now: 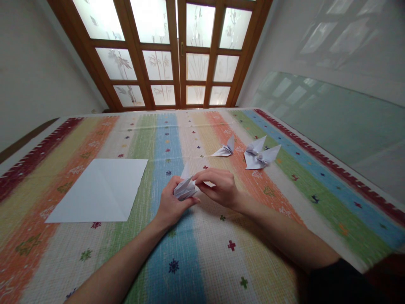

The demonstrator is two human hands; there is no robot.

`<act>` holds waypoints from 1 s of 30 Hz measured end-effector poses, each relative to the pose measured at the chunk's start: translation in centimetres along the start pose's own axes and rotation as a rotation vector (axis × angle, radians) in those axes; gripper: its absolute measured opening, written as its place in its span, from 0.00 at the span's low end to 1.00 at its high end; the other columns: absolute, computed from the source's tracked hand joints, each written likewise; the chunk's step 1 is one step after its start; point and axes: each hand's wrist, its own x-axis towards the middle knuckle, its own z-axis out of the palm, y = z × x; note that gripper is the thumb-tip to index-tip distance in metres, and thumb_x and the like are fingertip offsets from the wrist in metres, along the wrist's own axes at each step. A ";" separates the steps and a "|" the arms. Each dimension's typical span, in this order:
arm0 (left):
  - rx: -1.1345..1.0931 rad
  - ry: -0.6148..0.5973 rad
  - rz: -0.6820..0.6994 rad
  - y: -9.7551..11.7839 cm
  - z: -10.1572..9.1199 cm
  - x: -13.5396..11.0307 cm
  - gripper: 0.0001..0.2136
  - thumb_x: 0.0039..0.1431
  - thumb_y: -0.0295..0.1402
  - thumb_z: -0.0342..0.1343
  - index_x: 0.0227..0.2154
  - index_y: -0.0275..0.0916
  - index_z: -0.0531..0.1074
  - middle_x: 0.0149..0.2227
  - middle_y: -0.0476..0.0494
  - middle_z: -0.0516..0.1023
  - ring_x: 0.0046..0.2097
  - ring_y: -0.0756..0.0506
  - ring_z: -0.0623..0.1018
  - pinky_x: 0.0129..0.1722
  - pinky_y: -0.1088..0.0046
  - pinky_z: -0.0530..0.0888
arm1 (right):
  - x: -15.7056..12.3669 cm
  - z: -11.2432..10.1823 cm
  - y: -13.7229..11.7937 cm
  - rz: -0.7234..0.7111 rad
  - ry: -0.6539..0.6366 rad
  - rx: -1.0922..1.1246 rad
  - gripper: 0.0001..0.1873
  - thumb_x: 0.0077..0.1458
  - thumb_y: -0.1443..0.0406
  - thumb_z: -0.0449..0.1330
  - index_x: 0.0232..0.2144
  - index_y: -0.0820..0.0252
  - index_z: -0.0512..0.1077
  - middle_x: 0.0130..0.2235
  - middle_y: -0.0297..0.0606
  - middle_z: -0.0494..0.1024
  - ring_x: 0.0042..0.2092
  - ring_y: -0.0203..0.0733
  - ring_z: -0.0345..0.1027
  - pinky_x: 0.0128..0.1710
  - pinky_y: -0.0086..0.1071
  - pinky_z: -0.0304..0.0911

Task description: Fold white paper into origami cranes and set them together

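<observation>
Between my two hands is a piece of folded white paper [185, 190], an origami form with a pointed tip sticking up at the back. My left hand [171, 204] grips it from the left, thumb in front and fingers behind. With thumb and fingertips, my right hand [218, 185] pinches its upper right edge. Beyond my right hand lie a small folded paper piece [226, 148] and a larger folded paper piece [261, 155], both white with pointed flaps. A flat sheet of white paper [98, 190] rests to the left of my left hand, its right edge torn.
A striped, patterned tablecloth [202, 249] covers the table. Past its far edge stand wooden doors with frosted panes [158, 63]. A white wall [28, 63] rises on the left, and a pale glossy panel [329, 118] runs along the right.
</observation>
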 end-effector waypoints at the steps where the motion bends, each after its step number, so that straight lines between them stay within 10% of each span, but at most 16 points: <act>1: -0.005 0.001 -0.002 0.0 0.0 0.0 0.18 0.40 0.44 0.69 0.27 0.40 0.68 0.25 0.55 0.66 0.26 0.51 0.65 0.28 0.75 0.63 | 0.0 0.0 0.0 0.026 -0.001 0.019 0.07 0.58 0.72 0.57 0.34 0.56 0.74 0.33 0.37 0.82 0.35 0.39 0.77 0.35 0.31 0.71; 30: 0.086 0.162 0.261 -0.4 -0.2 0.0 0.06 0.54 0.36 0.62 0.27 0.40 0.77 0.31 0.48 0.74 0.33 0.48 0.74 0.34 0.72 0.70 | -0.8 1.6 -0.2 0.002 -0.045 -0.085 0.09 0.61 0.70 0.53 0.28 0.57 0.66 0.26 0.35 0.76 0.28 0.36 0.70 0.30 0.28 0.66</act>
